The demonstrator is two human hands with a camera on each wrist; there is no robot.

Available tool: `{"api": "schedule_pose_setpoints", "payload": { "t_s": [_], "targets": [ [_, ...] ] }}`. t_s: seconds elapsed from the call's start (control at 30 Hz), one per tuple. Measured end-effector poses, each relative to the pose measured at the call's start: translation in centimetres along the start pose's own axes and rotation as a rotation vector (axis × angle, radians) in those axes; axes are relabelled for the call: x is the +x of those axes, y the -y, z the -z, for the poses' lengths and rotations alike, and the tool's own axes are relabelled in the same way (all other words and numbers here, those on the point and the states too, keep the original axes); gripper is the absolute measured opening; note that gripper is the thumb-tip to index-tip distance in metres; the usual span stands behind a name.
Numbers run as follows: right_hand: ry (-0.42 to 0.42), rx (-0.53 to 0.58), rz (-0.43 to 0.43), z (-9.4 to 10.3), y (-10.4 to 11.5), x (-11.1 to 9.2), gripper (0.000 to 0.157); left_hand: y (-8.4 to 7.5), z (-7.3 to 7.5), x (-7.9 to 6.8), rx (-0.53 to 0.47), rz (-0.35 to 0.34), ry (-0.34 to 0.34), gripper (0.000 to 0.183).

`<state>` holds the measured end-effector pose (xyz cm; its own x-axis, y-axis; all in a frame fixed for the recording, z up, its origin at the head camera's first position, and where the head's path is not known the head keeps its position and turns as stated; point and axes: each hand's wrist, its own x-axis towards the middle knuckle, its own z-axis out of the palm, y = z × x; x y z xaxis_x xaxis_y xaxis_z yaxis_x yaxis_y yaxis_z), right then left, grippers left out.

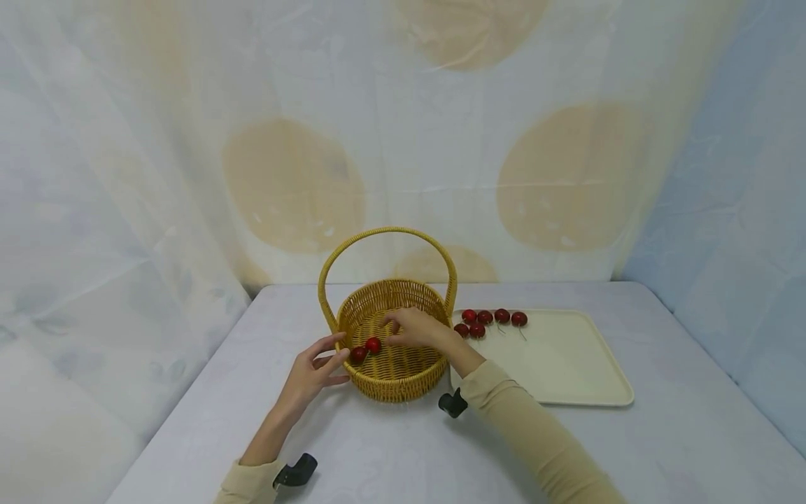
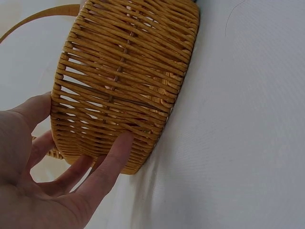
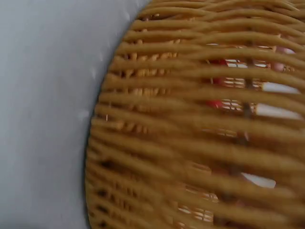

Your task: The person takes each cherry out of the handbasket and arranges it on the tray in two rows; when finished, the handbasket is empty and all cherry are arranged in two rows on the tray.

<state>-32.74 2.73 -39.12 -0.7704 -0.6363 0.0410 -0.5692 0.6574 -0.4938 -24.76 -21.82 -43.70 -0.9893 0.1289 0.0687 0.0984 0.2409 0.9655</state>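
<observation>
A yellow wicker basket (image 1: 393, 388) with a tall arched handle stands on the table. My left hand (image 1: 310, 371) grips its left rim; in the left wrist view the thumb is at the rim and the fingers (image 2: 107, 174) lie against the woven outer wall. Two red cherries (image 1: 373, 345) rest inside, at the left of the basket floor. Over the basket's inside hovers my right hand (image 1: 415, 329), its fingers loosely bent and nothing visible in them, just right of the cherries. Woven wall (image 3: 190, 119) fills most of the right wrist view and hides that hand's fingers.
Right of the basket lies a cream tray (image 1: 560, 364), with several cherries (image 1: 502, 316) with stems grouped at its back left corner. My right forearm reaches across the tray's front left. A patterned curtain (image 1: 428, 175) hangs behind the table.
</observation>
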Motion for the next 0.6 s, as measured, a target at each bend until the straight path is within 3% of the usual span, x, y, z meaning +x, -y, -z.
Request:
{"api": "schedule_pose_setpoints", "payload": {
  "t_s": [0.23, 0.6],
  "targets": [
    [-0.003, 0.002, -0.050, -1.4, -0.3, 1.2, 0.042, 0.1, -0.1, 0.1, -0.004, 0.002, -0.001, 0.056],
    [0.026, -0.045, -0.038, -2.7, 0.0, 1.8, 0.044, 0.1, 0.0, 0.0, 0.000, -0.003, 0.006, 0.057]
  ]
}}
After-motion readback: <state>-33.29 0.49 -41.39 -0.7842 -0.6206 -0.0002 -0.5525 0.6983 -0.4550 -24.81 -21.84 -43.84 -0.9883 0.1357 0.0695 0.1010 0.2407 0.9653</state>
